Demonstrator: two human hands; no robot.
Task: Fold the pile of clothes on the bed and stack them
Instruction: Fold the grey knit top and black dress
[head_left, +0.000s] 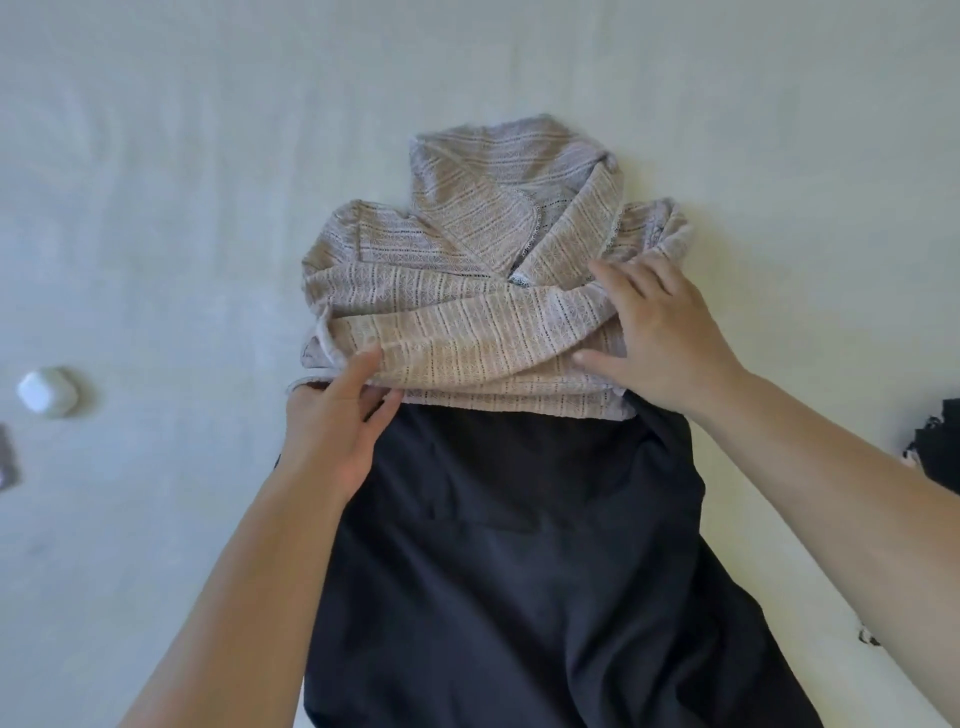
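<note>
The beige knit top (467, 291) lies bunched on the bed (156, 156), overlapping a dark garment (519, 545). The left hand (332, 421) pinches its near hem; the right hand (660, 338) rests flat, fingers spread, on its right side.

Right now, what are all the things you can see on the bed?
Knit top: one, beige with lacy stripes, partly folded, mid-bed, its near edge overlapping the dark garment.
Dark garment: one, navy-black, spread flat toward the person.
Small case: one, white, rounded, far left.
Grey item: one, cut off at left edge; cannot tell what.
Black fabric: one, right edge, partly seen.
Bed sheet: one, pale grey-green.
Left hand: pinches the top's near-left edge.
Right hand: fingers spread on the top.
</note>
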